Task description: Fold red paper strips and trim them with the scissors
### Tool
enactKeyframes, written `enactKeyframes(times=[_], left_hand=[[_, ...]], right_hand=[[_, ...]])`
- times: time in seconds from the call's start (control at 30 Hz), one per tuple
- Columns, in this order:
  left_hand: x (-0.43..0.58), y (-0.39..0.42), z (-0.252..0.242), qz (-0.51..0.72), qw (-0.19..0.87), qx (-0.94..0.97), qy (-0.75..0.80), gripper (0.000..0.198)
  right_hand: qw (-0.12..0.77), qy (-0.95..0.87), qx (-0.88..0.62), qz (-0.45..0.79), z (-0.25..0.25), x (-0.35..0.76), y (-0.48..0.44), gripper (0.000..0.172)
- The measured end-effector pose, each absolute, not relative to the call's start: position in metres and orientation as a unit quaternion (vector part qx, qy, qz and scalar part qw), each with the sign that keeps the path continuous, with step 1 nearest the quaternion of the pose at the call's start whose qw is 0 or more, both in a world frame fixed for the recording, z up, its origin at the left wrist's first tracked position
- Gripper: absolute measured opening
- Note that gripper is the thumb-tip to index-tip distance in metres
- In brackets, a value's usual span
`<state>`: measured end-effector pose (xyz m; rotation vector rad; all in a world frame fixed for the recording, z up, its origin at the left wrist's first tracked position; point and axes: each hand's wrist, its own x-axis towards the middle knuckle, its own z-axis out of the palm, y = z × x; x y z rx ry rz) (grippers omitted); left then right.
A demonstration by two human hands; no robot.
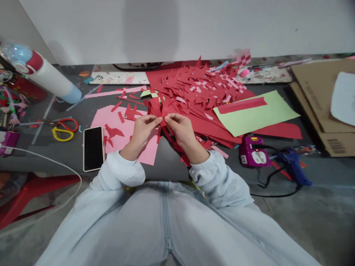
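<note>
red paper piece [166, 109], pinched between hands [180, 128]

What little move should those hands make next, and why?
Probably a gentle squeeze of the red paper: the left hand and right hand both seem to pinch it, nearly meeting, so they look well placed to crease it. The scissors and glue gun lie apart from both, so neither seems due yet.

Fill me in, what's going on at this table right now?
Bare hands are at work: the left hand and right hand pinch red paper between thumbs and fingers, close together. Beyond them lies a heap of red and pink cut paper. A pink sheet lies below the left hand. Scissors and a phone lie left; a blue glue gun lies right.
</note>
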<state>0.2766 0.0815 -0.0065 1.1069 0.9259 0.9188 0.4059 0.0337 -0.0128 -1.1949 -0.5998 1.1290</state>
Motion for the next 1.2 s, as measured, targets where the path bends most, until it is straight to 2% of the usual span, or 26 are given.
enactKeyframes(times=[0.23, 0.47, 0.73, 0.93, 1.2], left_hand=[[0.275, 0.080, 0.000, 0.362, 0.710, 0.459, 0.393, 0.027], [0.274, 0.082, 0.000, 0.369, 0.684, 0.483, 0.404, 0.027], [0.274, 0.083, -0.003, 0.391, 0.669, 0.495, 0.393, 0.024], [0.273, 0.085, -0.003, 0.413, 0.659, 0.487, 0.398, 0.026], [0.274, 0.082, 0.001, 0.358, 0.695, 0.479, 0.400, 0.028]], right_hand=[[0.647, -0.267, -0.519, 0.491, -0.014, 0.410, 0.034, 0.039], [0.607, -0.302, -0.524, 0.516, -0.010, 0.415, 0.033, 0.039], [0.634, -0.278, -0.521, 0.499, -0.010, 0.412, 0.034, 0.042], [0.576, -0.315, -0.534, 0.533, -0.013, 0.419, 0.034, 0.042], [0.587, -0.319, -0.527, 0.524, -0.009, 0.418, 0.034, 0.043]])
